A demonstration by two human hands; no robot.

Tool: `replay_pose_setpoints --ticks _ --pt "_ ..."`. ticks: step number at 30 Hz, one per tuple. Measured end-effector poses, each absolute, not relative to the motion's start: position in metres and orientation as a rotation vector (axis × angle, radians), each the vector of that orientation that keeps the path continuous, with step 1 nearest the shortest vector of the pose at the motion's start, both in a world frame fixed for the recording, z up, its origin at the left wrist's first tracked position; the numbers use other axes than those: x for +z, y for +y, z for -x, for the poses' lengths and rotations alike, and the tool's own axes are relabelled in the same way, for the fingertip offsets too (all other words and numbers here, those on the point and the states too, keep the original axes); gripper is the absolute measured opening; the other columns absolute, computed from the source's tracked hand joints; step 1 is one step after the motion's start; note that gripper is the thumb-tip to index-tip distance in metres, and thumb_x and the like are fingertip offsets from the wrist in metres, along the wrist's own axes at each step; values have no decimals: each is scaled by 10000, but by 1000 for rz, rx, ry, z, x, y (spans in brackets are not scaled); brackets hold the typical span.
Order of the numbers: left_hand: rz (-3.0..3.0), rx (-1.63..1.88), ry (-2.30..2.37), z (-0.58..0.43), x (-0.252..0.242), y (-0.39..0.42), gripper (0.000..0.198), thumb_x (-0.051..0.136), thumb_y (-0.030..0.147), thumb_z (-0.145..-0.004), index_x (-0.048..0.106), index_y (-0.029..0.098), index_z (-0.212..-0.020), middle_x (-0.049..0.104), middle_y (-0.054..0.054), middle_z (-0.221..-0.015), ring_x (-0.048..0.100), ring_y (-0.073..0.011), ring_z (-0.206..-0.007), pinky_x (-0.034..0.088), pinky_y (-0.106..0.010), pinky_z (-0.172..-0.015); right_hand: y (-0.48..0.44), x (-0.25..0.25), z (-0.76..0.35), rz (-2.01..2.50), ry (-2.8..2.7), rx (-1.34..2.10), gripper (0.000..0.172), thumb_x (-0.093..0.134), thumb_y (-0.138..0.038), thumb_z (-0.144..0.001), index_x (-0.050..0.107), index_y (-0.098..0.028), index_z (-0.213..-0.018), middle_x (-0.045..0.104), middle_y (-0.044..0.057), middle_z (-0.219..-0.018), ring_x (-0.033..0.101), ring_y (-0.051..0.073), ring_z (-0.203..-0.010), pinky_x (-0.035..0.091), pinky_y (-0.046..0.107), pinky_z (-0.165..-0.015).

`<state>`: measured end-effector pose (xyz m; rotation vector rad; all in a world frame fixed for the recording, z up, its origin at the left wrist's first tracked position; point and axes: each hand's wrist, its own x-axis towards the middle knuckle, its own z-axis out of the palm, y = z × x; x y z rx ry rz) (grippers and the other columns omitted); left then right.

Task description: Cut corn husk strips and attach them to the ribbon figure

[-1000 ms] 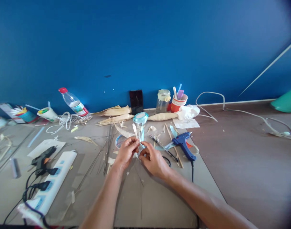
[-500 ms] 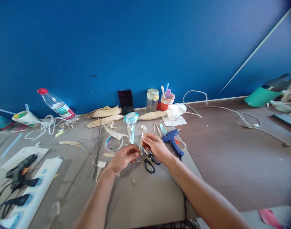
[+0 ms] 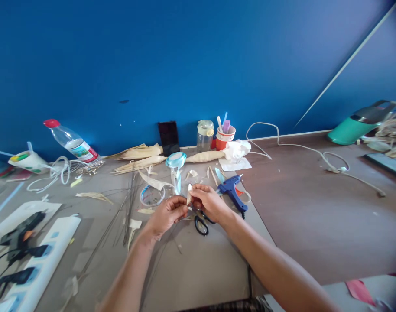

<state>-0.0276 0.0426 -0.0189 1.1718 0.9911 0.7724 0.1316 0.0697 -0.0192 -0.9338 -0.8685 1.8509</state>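
Observation:
In the head view a small pale piece of dried corn husk (image 3: pixel 189 194) stands upright, pinched between the thumb and fingers of my right hand (image 3: pixel 208 201). Close on its left, my left hand (image 3: pixel 172 213) has thumb and fingertips pressed together at the husk's lower end; what lies between them is too small to make out. Scissors (image 3: pixel 201 226) with black handles lie under my right hand, their blades mostly hidden. A blue glue gun (image 3: pixel 233 192) rests to the right. Behind my hands are a roll of light-blue ribbon (image 3: pixel 176 160) and a ring-shaped roll (image 3: pixel 152 196).
Thin wires (image 3: pixel 128 216) and husk scraps lie left of my hands. Along the blue wall stand a phone (image 3: pixel 168 138), a clear jar (image 3: pixel 205 135) and paper cups (image 3: pixel 225 138). A tilted bottle (image 3: pixel 76 145), power strip (image 3: pixel 45 264), white cable (image 3: pixel 302 145) and green flask (image 3: pixel 350 129) lie farther out.
The husk piece has turned and now shows a broader pale face above my fingertips. My hands stay close together, and the whole view has shifted slightly.

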Motion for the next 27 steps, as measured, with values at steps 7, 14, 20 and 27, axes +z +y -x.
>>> replay_pose_setpoints --ticks 7,14,20,27 --pt "-1234 747 1010 28 -14 41 211 666 355 -737 650 170 -837 549 19 -623 402 -78 -524 266 -215 -490 75 -22 -132 946 -598 2114 170 569 -201 -667 459 -164 -543 486 -61 -419 308 29 -321 201 180 -374" --pt "-1323 706 1036 28 -9 40 189 635 334 -758 627 162 -836 525 32 -630 411 -80 -558 285 -206 -514 79 -25 -134 945 -496 2252 225 531 -212 -744 417 -169 -555 457 -65 -403 243 18 -299 190 171 -352" --pt "-1379 702 1016 29 -13 40 137 629 302 -764 622 169 -795 525 37 -624 429 -84 -568 318 -213 -549 82 -22 -140 864 -409 2287 249 487 -194 -769 369 -183 -550 403 -79 -408 178 20 -305 171 176 -347" --pt "-1349 709 969 31 -12 39 155 647 314 -764 629 164 -802 551 26 -640 463 -92 -588 338 -216 -566 85 -19 -150 800 -381 2267 284 469 -364 -815 505 -150 -631 447 -60 -449 205 29 -318 192 188 -373"
